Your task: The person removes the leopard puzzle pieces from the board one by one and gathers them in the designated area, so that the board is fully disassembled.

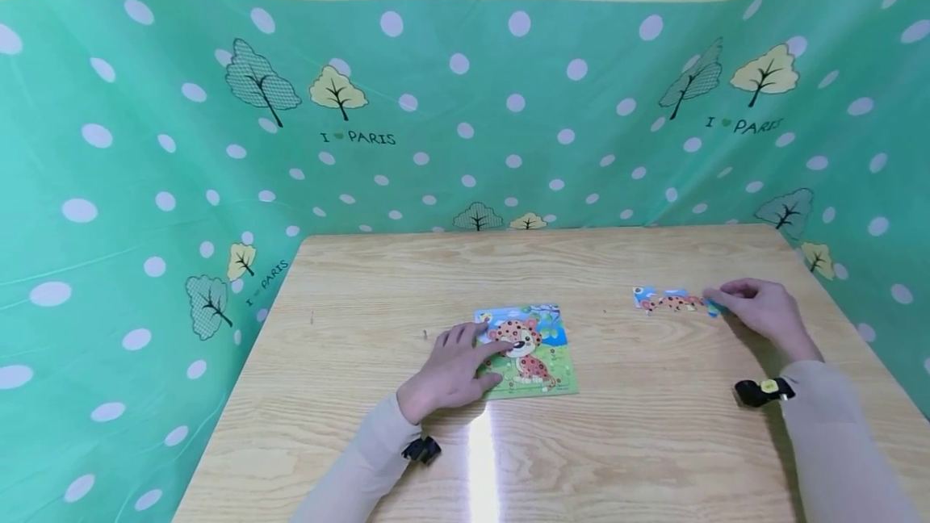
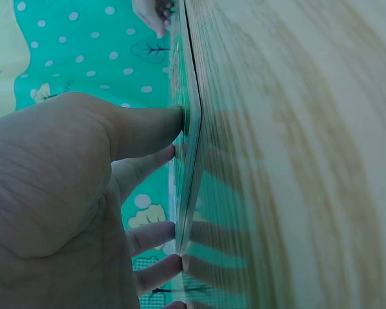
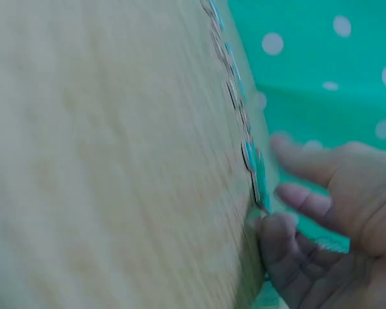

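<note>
Press only lightly with the left hand (image 1: 449, 370), fingers loosely straight across the leopard board (image 1: 538, 355) on the counter (image 1: 617, 442), while, farther off, the right hand (image 1: 763, 311), its grip impossible to tell, should work gently at the end of the row of pieces (image 1: 668, 303).

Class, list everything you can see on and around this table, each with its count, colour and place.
Picture board: one, green and blue with a reddish spotted cat, under the left hand.
Jigsaw pieces: several, exact count unclear, blue and orange-red, in a row at the far right.
Table: one, light wood colour, beneath everything.
Patterned cloth: green with pale dots and trees, cream along the top, behind the table and at its sides.
Wrist devices: two, black, one at each wrist.
Sleeves: two, pale grey, one on each arm.
Left hand: one, bare, touching the board.
Right hand: one, bare, at the row's right end.
</note>
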Demonstrator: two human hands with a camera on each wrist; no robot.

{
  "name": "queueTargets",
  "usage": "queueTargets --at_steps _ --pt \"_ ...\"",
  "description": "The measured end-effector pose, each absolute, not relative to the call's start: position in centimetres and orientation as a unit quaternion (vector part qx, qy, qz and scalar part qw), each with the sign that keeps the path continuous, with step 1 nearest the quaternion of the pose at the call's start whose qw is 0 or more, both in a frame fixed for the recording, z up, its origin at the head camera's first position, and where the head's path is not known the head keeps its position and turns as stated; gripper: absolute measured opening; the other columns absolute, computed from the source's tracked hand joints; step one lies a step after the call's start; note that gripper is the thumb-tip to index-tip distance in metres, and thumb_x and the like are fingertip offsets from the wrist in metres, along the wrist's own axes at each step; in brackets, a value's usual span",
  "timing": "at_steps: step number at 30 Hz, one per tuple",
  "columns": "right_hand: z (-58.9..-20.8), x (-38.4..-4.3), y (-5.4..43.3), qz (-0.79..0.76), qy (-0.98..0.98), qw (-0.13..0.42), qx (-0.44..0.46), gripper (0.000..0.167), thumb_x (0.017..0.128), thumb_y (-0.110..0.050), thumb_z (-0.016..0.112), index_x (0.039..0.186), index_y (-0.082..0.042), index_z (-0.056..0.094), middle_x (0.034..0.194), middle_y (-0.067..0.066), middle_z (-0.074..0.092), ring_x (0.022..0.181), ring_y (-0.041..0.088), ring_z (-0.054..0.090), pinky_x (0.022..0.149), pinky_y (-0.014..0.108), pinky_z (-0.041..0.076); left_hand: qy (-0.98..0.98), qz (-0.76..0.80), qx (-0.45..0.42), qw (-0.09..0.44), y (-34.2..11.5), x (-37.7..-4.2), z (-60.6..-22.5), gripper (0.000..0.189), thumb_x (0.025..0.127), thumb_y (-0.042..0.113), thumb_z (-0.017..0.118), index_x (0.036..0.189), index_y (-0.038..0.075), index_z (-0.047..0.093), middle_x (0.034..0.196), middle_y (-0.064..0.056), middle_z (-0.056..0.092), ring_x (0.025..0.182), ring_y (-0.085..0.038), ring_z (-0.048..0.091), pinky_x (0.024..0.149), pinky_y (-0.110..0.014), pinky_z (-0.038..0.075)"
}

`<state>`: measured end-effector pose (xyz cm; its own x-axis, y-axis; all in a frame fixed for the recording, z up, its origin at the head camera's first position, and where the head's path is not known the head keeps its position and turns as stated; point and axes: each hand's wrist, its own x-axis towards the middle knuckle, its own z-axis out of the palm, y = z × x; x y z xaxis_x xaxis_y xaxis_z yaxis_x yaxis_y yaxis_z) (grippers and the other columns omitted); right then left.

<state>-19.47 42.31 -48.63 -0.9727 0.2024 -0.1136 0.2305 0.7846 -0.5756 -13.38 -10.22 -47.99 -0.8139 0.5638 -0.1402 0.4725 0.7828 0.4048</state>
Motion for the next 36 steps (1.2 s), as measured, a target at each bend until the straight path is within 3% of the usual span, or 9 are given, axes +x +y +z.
queueTargets --at_steps 4,10,20,24,29,36 --pt "-48.2 -19.2 41.8 -0.294 0.948 0.025 0.117 0.069 0.105 -0.055 0.061 0.133 0.008 0.064 0.131 0.035 0.062 0.111 0.046 0.058 0.085 0.054 0.049 0.936 0.181 0.278 0.121 -10.3 -13.5 -48.2 0.054 0.106 0.042 0.061 0.158 0.033 0.052 0.172 -0.019 0.031 0.157 -0.046 0.030 0.126 -0.071 0.025" --pt "-48.2 -19.6 41.6 -0.304 0.945 0.015 0.119 0.060 0.107 -0.047 0.060 0.134 0.007 0.065 0.134 0.036 0.061 0.116 0.049 0.058 0.089 0.058 0.048 0.935 0.183 0.279 0.120 -10.5 -13.6 -48.5 0.054 0.106 0.042 0.061 0.159 0.033 0.051 0.173 -0.019 0.030 0.157 -0.045 0.029 0.125 -0.071 0.025" --pt "-48.8 -19.8 41.0 -0.326 0.936 -0.025 0.128 0.055 0.109 -0.041 0.058 0.137 0.007 0.064 0.138 0.036 0.062 0.127 0.053 0.056 0.101 0.065 0.046 0.935 0.202 0.268 0.113 -10.4 -13.4 -48.0 0.064 0.104 0.041 0.065 0.161 0.019 0.047 0.169 -0.021 0.035 0.155 -0.048 0.033 0.124 -0.072 0.027" --pt "-48.6 -19.4 39.9 -0.347 0.927 -0.041 0.137 0.056 0.109 -0.043 0.057 0.138 0.005 0.064 0.137 0.033 0.063 0.122 0.046 0.058 0.091 0.050 0.049 0.938 0.201 0.254 0.119 -10.2 -13.4 -48.2 0.071 0.103 0.044 0.066 0.163 0.014 0.042 0.170 -0.018 0.036 0.156 -0.046 0.033 0.127 -0.068 0.027" --pt "-47.7 -19.0 37.2 -0.356 0.928 -0.054 0.093 0.050 0.107 -0.043 0.062 0.132 -0.001 0.069 0.127 0.025 0.070 0.099 0.023 0.062 0.072 0.023 0.047 0.941 0.201 0.244 0.119 -10.1 -13.6 -48.2 0.072 0.101 0.045 0.069 0.162 0.014 0.045 0.170 -0.016 0.038 0.156 -0.044 0.034 0.127 -0.067 0.028" --pt "-47.1 -18.2 32.9 -0.369 0.927 -0.061 0.033 0.041 0.105 -0.039 0.068 0.124 -0.003 0.074 0.115 0.020 0.076 0.085 0.007 0.060 0.065 0.019 0.049 0.942 0.200 0.242 0.118 -10.0 -13.5 -48.0 0.070 0.101 0.045 0.070 0.161 0.017 0.047 0.169 -0.015 0.039 0.156 -0.043 0.035 0.127 -0.066 0.029"
